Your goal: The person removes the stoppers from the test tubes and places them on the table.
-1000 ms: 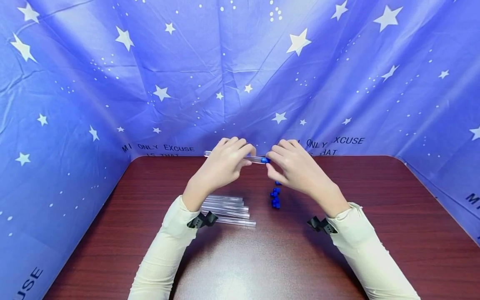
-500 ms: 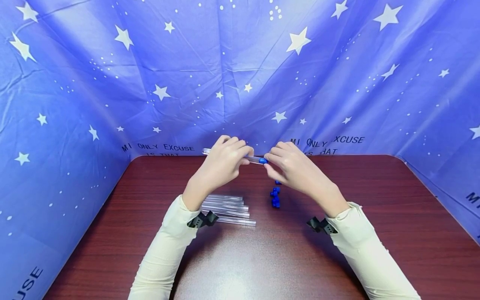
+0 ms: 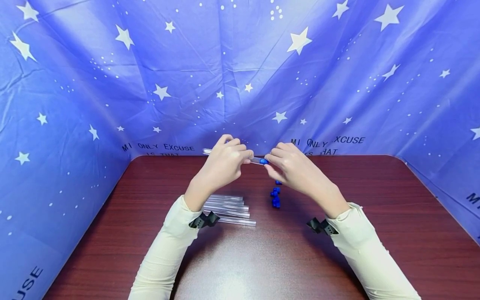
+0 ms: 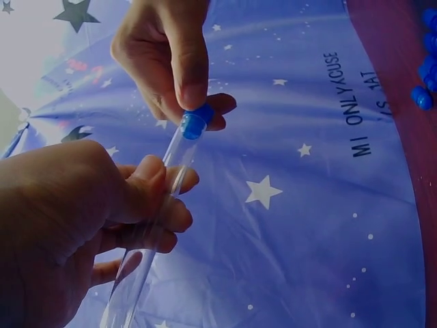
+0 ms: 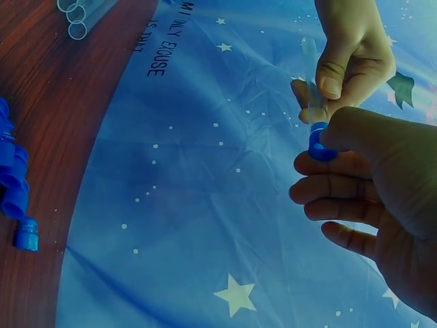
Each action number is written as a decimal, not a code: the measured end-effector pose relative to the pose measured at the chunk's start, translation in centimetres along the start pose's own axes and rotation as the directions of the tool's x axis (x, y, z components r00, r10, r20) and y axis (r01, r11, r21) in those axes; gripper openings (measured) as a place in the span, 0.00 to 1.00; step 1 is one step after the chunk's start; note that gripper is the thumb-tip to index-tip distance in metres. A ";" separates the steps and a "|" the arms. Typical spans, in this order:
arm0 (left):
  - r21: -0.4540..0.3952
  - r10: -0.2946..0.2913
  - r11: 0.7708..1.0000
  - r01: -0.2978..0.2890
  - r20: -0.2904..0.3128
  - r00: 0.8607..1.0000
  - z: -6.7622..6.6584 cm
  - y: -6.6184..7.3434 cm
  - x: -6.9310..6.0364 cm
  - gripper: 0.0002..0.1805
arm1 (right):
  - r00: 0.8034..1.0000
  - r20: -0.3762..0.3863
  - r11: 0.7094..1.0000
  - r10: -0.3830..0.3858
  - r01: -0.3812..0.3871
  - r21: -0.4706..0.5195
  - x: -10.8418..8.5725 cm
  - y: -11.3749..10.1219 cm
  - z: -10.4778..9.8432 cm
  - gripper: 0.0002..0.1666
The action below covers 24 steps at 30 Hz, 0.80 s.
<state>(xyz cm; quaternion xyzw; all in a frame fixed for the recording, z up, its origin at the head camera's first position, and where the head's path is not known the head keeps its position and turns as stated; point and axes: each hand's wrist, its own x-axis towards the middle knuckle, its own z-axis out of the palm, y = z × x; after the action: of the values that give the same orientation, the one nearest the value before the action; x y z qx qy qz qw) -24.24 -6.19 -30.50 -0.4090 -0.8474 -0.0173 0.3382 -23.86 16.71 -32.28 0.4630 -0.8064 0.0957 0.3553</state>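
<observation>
Above the table's far edge, my left hand (image 3: pixel 222 162) holds a clear test tube (image 4: pixel 176 152) between thumb and fingers. A blue cap (image 4: pixel 196 120) sits at the tube's right end, its lower part showing through the clear wall. My right hand (image 3: pixel 291 164) pinches this cap between thumb and index finger; in the right wrist view its other fingers spread loosely below. How deep the cap is seated I cannot tell. More clear test tubes (image 3: pixel 229 209) lie side by side near my left wrist. Several blue caps (image 3: pixel 276 197) lie in a small cluster below my right hand.
The dark red wood-grain table (image 3: pixel 300 266) extends toward me and to both sides. A blue star-print cloth (image 3: pixel 210 75) hangs behind it and along both sides. Each sleeve cuff carries a small black wrist camera (image 3: pixel 204 219).
The held tube has tilted slightly, its left end a little higher and its capped end a little lower. My left fingers have shifted slightly on it. The tubes and caps on the table stay put.
</observation>
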 end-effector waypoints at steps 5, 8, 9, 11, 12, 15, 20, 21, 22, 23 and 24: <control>0.007 -0.008 1.000 0.008 0.007 1.000 0.0 0.1 0.0 0.06 | 1.000 -0.007 1.000 -0.007 0.007 -0.014 0.0 0.0 -0.1 0.04; -0.005 -0.021 1.000 0.021 0.015 1.000 0.0 0.1 -0.1 0.06 | 1.000 -0.003 0.999 -0.009 0.008 -0.037 0.1 0.0 -0.1 0.04; -0.012 -0.025 1.000 0.026 0.016 1.000 0.0 0.1 -0.1 0.06 | 1.000 -0.004 0.999 -0.007 0.007 -0.050 0.1 0.0 -0.1 0.04; -0.030 -0.032 0.999 0.032 0.015 0.999 0.0 0.0 -0.1 0.05 | 1.000 -0.007 0.997 -0.002 0.002 -0.075 0.1 0.0 -0.1 0.04; -0.040 -0.034 0.999 0.035 0.013 0.999 0.1 0.0 -0.1 0.05 | 1.000 -0.007 0.996 0.001 -0.001 -0.089 0.1 0.0 -0.1 0.04; -0.064 -0.035 0.997 0.035 0.007 0.999 0.2 0.0 -0.1 0.04 | 1.000 -0.010 0.993 0.008 -0.009 -0.114 0.1 0.0 -0.1 0.06; -0.095 -0.040 0.995 0.041 0.015 0.999 0.1 0.0 -0.2 0.04 | 1.000 -0.008 0.991 0.013 -0.014 -0.132 0.1 0.1 -0.2 0.07; -0.102 -0.043 0.994 0.045 0.020 0.999 0.1 0.0 -0.2 0.05 | 1.000 -0.007 0.991 0.013 -0.014 -0.135 0.1 0.1 -0.2 0.06; -0.108 -0.045 0.993 0.048 0.025 0.999 0.1 0.0 -0.2 0.05 | 1.000 -0.008 0.990 0.014 -0.015 -0.139 0.0 0.2 -0.2 0.06; -0.115 -0.048 0.992 0.051 0.032 0.998 0.1 0.0 -0.2 0.06 | 1.000 -0.008 0.989 0.014 -0.015 -0.144 0.0 0.2 -0.2 0.06; -0.120 -0.050 0.991 0.054 0.040 0.998 0.1 0.0 -0.2 0.06 | 1.000 -0.009 0.989 0.013 -0.015 -0.148 0.0 0.2 -0.3 0.06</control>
<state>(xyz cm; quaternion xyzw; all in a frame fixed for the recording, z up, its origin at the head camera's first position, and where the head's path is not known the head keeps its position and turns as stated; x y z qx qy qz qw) -24.20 -6.35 -30.71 -0.4067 -0.8612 -0.0700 0.2967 -23.89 16.93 -32.05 0.4293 -0.8131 0.0399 0.3911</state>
